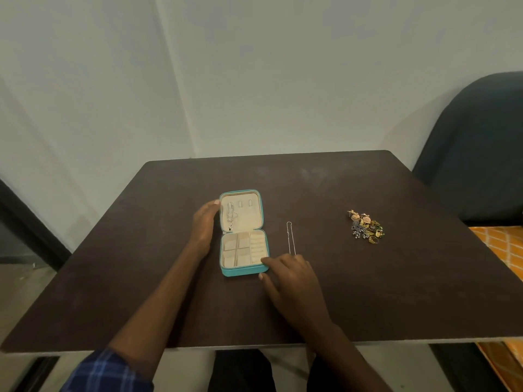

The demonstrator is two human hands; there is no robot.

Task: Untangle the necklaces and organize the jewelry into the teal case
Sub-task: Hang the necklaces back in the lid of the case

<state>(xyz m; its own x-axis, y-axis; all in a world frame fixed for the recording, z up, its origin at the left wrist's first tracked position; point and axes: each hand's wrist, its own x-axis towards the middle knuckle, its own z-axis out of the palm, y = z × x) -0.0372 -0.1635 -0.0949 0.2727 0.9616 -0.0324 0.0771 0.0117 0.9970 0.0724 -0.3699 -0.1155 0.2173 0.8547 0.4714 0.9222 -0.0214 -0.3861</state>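
Right hand [288, 275] spread flat, empty, at teal case's [243, 271] lower-right corner | left hand [204, 222] open against lid edge | case frame centre, one necklace hung | loose silver chain [291, 238] just right | earring heap [366, 227] right | chain best lifted by clasp, kept straight.

**stuff you can't really make out here**

the little heap of gold, blue and green jewelry [366, 226] is too small to sort into separate pieces. the thin silver chain necklace [291, 238] has its near end tucked behind the right hand [291, 281]. the dark blue padded chair [475, 148] gets chopped by the right edge, and the blue plaid sleeve [104, 373] by the bottom.
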